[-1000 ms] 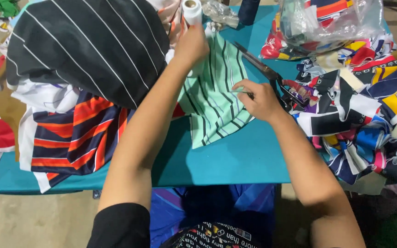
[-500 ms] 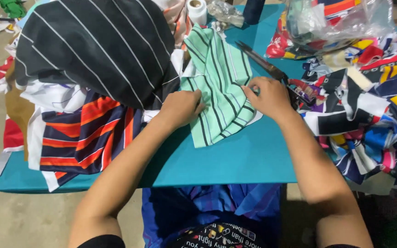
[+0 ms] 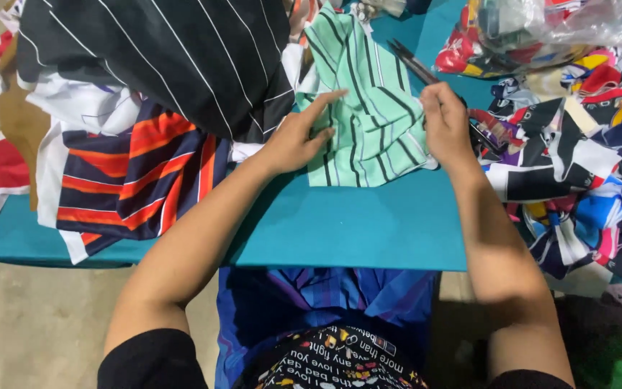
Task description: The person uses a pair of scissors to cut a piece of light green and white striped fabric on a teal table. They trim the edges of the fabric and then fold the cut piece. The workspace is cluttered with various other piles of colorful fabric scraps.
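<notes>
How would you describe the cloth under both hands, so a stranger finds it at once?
On the teal table, between the left hand and right hand, lies the mint-green cloth. Only it is pale green with dark stripes; the neighbours are a black striped fabric and multicoloured scraps.

Cut off by the top edge: the black white-pinstriped cloth [image 3: 160, 57], the upper end of the mint-green dark-striped fabric piece [image 3: 368, 108] and the clear plastic bag of coloured scraps [image 3: 570, 25]. Hidden under the right hand [image 3: 446, 126]: the handles of the dark metal scissors [image 3: 412, 61], and the hand's fingertips, so no telling whether gripping fabric or scissors. Partly covered by the left hand [image 3: 298, 137]: the green fabric's left edge; lost past the right edge: the heap of multicoloured printed scraps [image 3: 584, 173].
</notes>
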